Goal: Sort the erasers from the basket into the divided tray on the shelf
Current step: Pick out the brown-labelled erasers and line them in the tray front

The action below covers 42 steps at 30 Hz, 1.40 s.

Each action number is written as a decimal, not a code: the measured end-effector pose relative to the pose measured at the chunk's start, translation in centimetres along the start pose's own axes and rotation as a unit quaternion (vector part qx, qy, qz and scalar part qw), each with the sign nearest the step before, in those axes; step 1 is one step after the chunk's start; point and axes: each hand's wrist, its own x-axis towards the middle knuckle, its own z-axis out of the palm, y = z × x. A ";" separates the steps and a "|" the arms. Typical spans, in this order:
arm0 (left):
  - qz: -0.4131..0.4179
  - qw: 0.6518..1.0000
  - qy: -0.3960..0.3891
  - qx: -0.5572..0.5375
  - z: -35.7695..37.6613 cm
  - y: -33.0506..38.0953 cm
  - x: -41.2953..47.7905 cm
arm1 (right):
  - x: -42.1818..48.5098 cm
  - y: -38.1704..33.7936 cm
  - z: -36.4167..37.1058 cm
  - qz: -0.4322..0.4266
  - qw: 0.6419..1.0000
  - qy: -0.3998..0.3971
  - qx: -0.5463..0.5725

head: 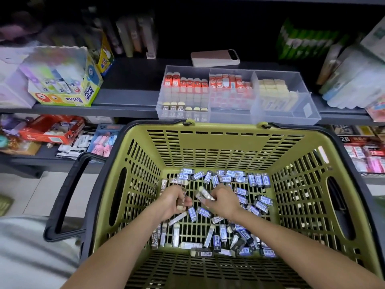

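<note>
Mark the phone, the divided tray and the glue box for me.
phone (214, 57): head view, middle of its back.
divided tray (291, 118): head view, clear front wall at the right.
glue box (88, 93): head view, side panel with the lettering.

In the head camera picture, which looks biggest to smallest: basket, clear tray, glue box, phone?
1. Green basket
2. clear divided tray
3. Power Glue box
4. phone
The basket sits nearest the camera, so it may look extra big.
</note>
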 end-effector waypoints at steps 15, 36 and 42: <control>0.208 0.956 -0.046 -0.200 -3.8 8.5 -10.9 | 1.8 -5.9 -0.5 -0.066 0.972 0.057 0.217; 0.425 0.807 -0.214 -0.349 -10.0 9.7 -11.7 | 5.4 -14.0 6.4 0.209 0.883 0.034 0.418; 0.449 0.831 -0.163 -0.285 -9.8 9.5 -11.6 | 3.0 -13.8 3.2 0.159 0.798 -0.055 0.579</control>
